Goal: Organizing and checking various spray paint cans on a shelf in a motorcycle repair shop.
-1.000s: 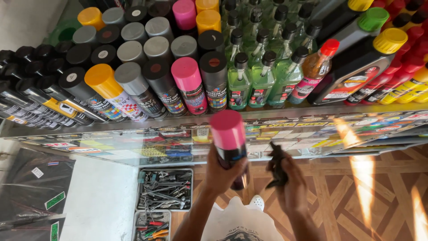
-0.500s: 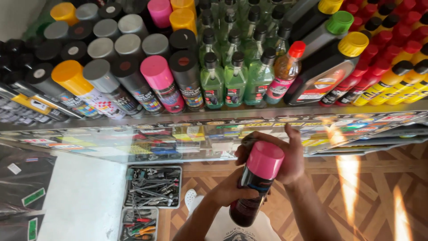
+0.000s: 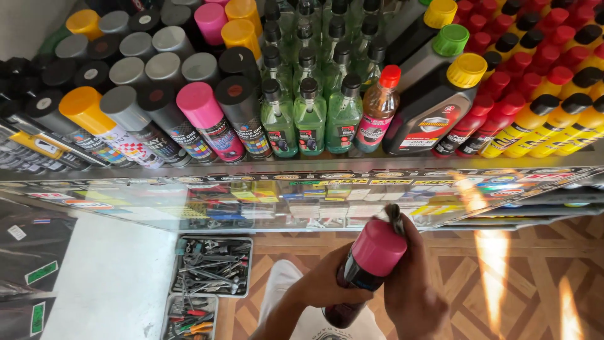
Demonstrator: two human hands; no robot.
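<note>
My left hand (image 3: 327, 286) has its fingers clamped around the middle of the spray can (image 3: 362, 274), low in front of the glass shelf (image 3: 189, 173). My right hand (image 3: 412, 286) presses a grey cloth (image 3: 394, 217) at its pink cap (image 3: 379, 247). The can feels to me light, stiff and smooth, so the body gives the safest hold.

spray can (image 3: 368, 267) between hands, before counter (image 3: 302, 204) | tool trays (image 3: 211, 267) left, on floor
</note>
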